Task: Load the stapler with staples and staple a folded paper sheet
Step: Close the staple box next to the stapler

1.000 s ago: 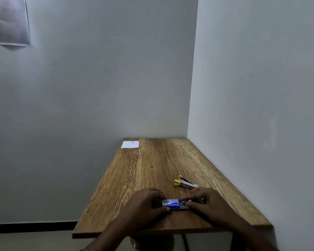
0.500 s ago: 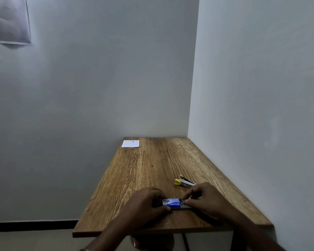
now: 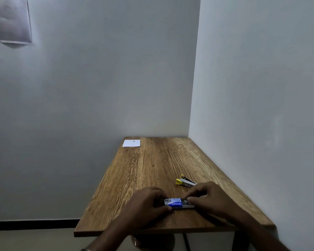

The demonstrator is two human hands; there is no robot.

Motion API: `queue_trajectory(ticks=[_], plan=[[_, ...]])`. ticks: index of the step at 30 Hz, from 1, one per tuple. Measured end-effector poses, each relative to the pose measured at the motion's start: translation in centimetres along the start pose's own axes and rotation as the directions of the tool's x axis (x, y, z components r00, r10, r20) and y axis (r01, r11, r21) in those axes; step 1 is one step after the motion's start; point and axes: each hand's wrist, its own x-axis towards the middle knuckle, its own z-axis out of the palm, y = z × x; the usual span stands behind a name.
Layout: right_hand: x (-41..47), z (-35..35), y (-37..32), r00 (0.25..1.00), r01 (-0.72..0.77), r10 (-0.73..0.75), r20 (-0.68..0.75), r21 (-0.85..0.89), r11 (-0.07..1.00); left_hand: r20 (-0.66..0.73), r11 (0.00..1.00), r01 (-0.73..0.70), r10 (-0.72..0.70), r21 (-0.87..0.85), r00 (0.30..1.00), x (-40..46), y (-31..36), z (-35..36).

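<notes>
Since half a second ago, almost unmoved: wooden table point(image 3: 152, 169), then left hand point(image 3: 145, 205) gripping staple box point(image 3: 176, 203) near front edge, right hand point(image 3: 208, 200) pinching its other end, stapler point(image 3: 185, 182) just behind, folded paper point(image 3: 131, 143) far. Risk: staples spilling if tugged hard. Box opening hidden by fingers.

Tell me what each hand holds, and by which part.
Both hold the blue staple box on the table: the left hand grips its left end, the right hand pinches its right end. The stapler lies untouched.
</notes>
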Motion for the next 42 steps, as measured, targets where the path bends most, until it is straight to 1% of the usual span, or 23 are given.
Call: queue_trajectory(ticks=[3,6,8,12,16,20,22,26,33,37,42], plan=[[-0.7,-0.5,0.9,0.999,-0.021,0.023,-0.048,0.047,0.999,0.000,1.000,0.003,-0.003,-0.005,1.000,0.0,-0.1,0.0],[-1.4,-0.7,1.9,0.999,-0.033,0.033,0.000,0.035,0.999,0.001,1.000,0.000,0.000,-0.005,1.000,0.1,-0.2,0.1],[-1.7,-0.5,2.2,0.999,-0.043,0.043,-0.006,0.015,0.999,0.002,1.000,0.002,-0.002,-0.004,1.000,0.1,-0.2,0.0],[-1.5,0.0,2.2,0.999,-0.002,0.003,-0.036,0.036,0.999,0.007,1.000,0.009,-0.009,-0.004,1.000,0.2,-0.1,0.0],[-1.3,0.3,1.6,0.999,0.002,0.001,-0.037,0.072,0.997,0.007,1.000,0.017,-0.017,-0.005,1.000,0.2,0.1,0.0],[-1.0,0.5,1.3,0.999,0.012,-0.010,-0.054,0.043,0.999,0.010,1.000,0.017,-0.017,-0.004,1.000,0.2,0.2,-0.1],[-0.9,0.5,1.2,0.998,0.027,-0.024,-0.054,0.059,0.998,0.012,1.000,0.017,-0.017,-0.003,1.000,0.2,0.2,-0.1],[-0.7,0.6,1.2,0.999,0.050,-0.050,-0.017,0.008,0.999,0.008,1.000,0.018,-0.018,0.001,1.000,0.2,0.1,-0.1],[-0.3,1.0,0.9,0.997,0.004,-0.006,-0.082,-0.031,1.000,0.009,1.000,0.019,-0.019,0.001,1.000,0.1,0.1,-0.1],[-0.2,1.1,0.8,0.996,-0.009,0.005,-0.084,-0.042,0.999,0.002,1.000,0.020,-0.020,0.001,1.000,0.1,0.1,-0.1],[-0.2,1.2,0.8,0.997,-0.018,0.017,-0.074,-0.013,1.000,0.003,1.000,0.017,-0.017,0.001,1.000,0.1,0.0,0.0]])
